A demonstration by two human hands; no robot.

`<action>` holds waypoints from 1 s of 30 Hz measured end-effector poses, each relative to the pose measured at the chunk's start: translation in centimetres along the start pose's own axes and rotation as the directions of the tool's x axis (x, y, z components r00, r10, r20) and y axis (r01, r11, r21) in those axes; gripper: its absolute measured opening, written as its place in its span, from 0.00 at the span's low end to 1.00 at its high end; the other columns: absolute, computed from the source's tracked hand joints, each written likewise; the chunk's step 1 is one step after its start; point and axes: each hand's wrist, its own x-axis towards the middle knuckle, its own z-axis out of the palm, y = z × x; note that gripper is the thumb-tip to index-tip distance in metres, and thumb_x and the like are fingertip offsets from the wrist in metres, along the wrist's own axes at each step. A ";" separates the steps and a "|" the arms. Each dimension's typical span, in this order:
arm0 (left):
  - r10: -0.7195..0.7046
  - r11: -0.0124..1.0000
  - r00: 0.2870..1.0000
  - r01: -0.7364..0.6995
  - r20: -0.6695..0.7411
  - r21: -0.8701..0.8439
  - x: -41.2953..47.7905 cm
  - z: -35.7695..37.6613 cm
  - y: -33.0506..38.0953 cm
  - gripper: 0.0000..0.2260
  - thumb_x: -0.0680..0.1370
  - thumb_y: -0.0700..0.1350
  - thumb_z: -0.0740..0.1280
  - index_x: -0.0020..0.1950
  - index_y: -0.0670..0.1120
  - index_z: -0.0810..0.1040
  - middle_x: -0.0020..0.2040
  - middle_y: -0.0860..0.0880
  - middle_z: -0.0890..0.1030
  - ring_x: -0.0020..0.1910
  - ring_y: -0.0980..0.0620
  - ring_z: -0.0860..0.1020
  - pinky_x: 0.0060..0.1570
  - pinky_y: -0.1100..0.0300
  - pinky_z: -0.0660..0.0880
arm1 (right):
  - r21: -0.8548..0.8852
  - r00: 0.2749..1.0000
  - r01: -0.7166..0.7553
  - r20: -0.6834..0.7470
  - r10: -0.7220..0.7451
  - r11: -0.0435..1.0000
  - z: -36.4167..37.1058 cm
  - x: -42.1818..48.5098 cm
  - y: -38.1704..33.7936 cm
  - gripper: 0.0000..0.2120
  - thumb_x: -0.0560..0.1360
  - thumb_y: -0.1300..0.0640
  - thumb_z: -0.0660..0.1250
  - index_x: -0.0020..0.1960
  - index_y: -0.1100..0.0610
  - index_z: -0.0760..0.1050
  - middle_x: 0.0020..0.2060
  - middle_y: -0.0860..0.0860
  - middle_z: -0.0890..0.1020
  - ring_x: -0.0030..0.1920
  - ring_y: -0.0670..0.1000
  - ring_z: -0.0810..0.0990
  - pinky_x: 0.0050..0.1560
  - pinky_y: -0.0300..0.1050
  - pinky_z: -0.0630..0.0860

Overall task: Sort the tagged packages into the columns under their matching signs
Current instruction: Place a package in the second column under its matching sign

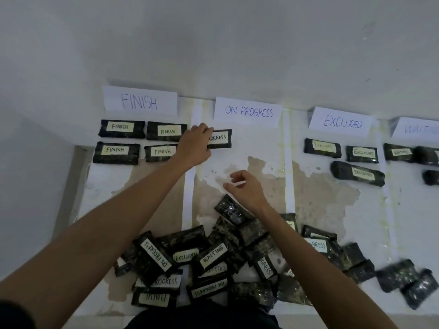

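gripping package (219, 138), seemingly; right hand (248, 189) half-curled

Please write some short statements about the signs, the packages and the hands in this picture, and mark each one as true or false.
1. Four packages lie under the FINISH sign. True.
2. The left hand holds a package under the EXCLUDED sign. False: that package is under the ON PROGRESS sign.
3. The right hand holds nothing. True.
4. Only two packages lie under the EXCLUDED sign. False: three packages lie there.
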 end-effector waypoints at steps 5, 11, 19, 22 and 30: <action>0.024 0.998 0.999 -0.026 0.039 0.057 4.6 1.0 0.0 0.24 0.74 0.38 0.65 0.69 0.41 0.65 0.63 0.41 0.70 0.60 0.41 0.70 0.57 0.48 0.68 | -0.192 0.989 0.135 0.091 -0.119 0.972 -0.2 1.7 1.1 0.16 0.71 0.54 0.71 0.56 0.57 0.75 0.52 0.51 0.77 0.48 0.48 0.74 0.48 0.39 0.72; 0.012 0.995 0.998 -0.018 0.059 0.095 6.2 2.4 -0.3 0.25 0.73 0.37 0.68 0.68 0.41 0.66 0.63 0.41 0.69 0.60 0.41 0.70 0.56 0.48 0.68 | -0.334 0.957 0.271 0.192 -0.216 0.903 0.4 2.0 2.5 0.16 0.72 0.55 0.71 0.57 0.58 0.75 0.52 0.54 0.78 0.54 0.54 0.74 0.53 0.45 0.74; -0.019 0.999 1.000 0.018 -0.021 -0.048 4.2 2.0 0.6 0.24 0.75 0.38 0.64 0.71 0.43 0.65 0.68 0.43 0.67 0.67 0.42 0.65 0.63 0.49 0.64 | -0.745 0.930 0.356 0.342 -0.136 0.564 0.5 -0.5 3.3 0.30 0.69 0.49 0.72 0.66 0.54 0.64 0.60 0.58 0.68 0.55 0.59 0.71 0.52 0.52 0.76; -0.027 0.984 0.999 0.022 -0.028 -0.177 1.1 2.0 2.1 0.21 0.76 0.40 0.63 0.69 0.45 0.69 0.66 0.44 0.70 0.65 0.44 0.66 0.63 0.49 0.66 | -0.790 0.934 0.351 0.331 -0.133 0.502 0.8 -1.3 3.9 0.34 0.70 0.51 0.72 0.70 0.53 0.59 0.60 0.59 0.67 0.54 0.59 0.73 0.50 0.53 0.76; -0.125 0.856 0.985 0.170 0.122 -0.489 -8.9 4.3 4.2 0.17 0.76 0.40 0.63 0.64 0.48 0.74 0.63 0.48 0.73 0.64 0.50 0.70 0.65 0.57 0.68 | -0.799 0.943 0.331 0.267 -0.197 0.502 1.7 -2.3 3.2 0.32 0.72 0.44 0.66 0.70 0.57 0.58 0.59 0.58 0.70 0.52 0.60 0.75 0.46 0.53 0.75</action>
